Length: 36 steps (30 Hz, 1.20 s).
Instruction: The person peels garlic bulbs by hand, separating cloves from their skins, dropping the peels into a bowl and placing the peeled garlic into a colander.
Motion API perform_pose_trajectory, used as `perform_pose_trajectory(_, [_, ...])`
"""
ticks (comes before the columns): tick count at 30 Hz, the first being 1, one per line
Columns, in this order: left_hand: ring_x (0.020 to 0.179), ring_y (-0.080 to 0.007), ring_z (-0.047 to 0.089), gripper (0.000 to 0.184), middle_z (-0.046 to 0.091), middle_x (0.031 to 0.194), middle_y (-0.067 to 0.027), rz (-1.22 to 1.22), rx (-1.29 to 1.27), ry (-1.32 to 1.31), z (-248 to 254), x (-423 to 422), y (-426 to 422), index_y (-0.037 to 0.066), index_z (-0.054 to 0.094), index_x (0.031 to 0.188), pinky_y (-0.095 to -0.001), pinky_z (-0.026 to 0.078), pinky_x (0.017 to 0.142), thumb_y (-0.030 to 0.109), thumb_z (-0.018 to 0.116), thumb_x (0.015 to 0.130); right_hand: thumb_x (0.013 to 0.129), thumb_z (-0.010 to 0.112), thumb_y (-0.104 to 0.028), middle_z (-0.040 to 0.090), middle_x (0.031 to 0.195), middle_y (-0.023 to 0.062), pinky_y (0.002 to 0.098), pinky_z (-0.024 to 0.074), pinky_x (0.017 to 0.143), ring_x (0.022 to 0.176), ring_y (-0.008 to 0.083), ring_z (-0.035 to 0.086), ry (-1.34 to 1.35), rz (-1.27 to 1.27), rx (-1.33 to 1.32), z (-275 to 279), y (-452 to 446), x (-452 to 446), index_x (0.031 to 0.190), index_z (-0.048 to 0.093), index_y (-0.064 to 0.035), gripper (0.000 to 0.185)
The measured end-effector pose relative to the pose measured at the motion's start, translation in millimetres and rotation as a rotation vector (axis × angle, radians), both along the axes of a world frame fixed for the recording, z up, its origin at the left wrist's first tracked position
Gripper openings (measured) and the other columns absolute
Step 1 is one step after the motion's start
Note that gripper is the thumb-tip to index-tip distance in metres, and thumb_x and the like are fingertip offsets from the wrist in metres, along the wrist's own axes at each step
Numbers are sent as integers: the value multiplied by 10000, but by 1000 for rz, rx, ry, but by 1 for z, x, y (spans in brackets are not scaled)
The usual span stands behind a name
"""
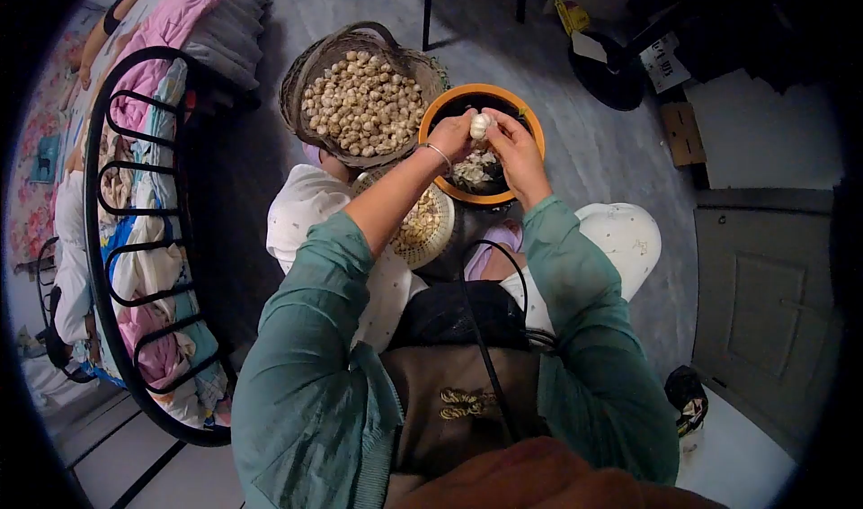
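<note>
A white garlic bulb [481, 126] is pinched between my two hands, above an orange-rimmed bucket [538, 136]. My left hand [452, 138] is closed with its fingertips on the bulb's left side. From the right, my right hand [519, 154] grips the same bulb between thumb and fingers. Pale garlic skins [476, 169] lie inside the dark bucket below. To the left, a wicker basket [289, 104] holds many whole garlic bulbs [364, 104]. A whitish plastic colander [445, 230] with loose garlic cloves [419, 227] sits under my left forearm, which partly hides it.
A bed with a black metal frame [94, 194] and piled bedding stands at the left; a person's bare limb shows on it. Stool legs [428, 10] stand beyond the basket. A cardboard box [683, 134] and a grey cabinet [764, 293] are at the right.
</note>
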<state>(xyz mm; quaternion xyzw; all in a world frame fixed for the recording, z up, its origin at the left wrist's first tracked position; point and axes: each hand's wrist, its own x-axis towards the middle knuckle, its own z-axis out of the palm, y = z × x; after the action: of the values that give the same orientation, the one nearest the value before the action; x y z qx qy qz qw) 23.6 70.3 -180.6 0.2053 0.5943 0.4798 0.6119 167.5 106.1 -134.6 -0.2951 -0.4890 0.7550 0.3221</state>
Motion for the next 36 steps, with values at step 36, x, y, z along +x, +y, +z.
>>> perform_pose_trajectory(36, [715, -337, 613, 484, 634, 808, -163, -177, 163, 872, -21, -6, -2, -15, 589, 913, -397, 463, 676, 433, 408, 901, 878, 548, -52, 549, 1086, 72, 254, 438, 879, 1014, 146, 541, -140, -22, 213, -34, 5, 6, 1231, 454, -7, 368])
